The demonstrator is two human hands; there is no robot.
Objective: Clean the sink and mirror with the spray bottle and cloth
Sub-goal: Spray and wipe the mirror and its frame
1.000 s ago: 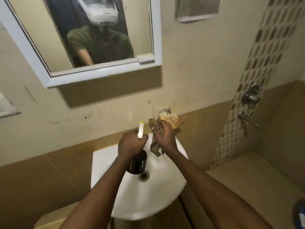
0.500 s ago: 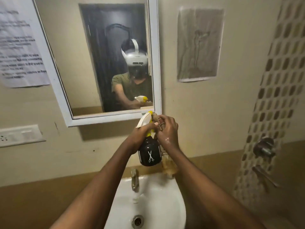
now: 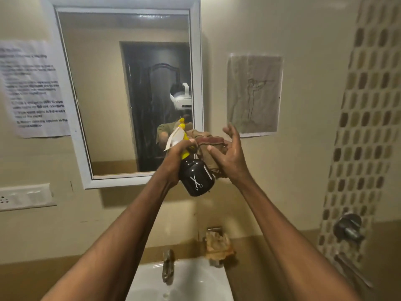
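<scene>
A printed notice [image 3: 34, 88] hangs on the wall at far left, beside the white-framed mirror [image 3: 128, 92]. In front of the mirror's lower right corner, the left hand [image 3: 175, 161] is wrapped around the neck of one spray bottle [image 3: 195, 177]: glossy black body, white scissors mark, yellow-and-white trigger head. Just beside it, the right hand [image 3: 232, 157] holds one crumpled brown cloth [image 3: 208, 148] against the bottle, fingers spread and partly open. A pencil drawing [image 3: 253, 94] hangs further right. Below, one white sink [image 3: 191, 279] carries a single tap [image 3: 168, 266].
</scene>
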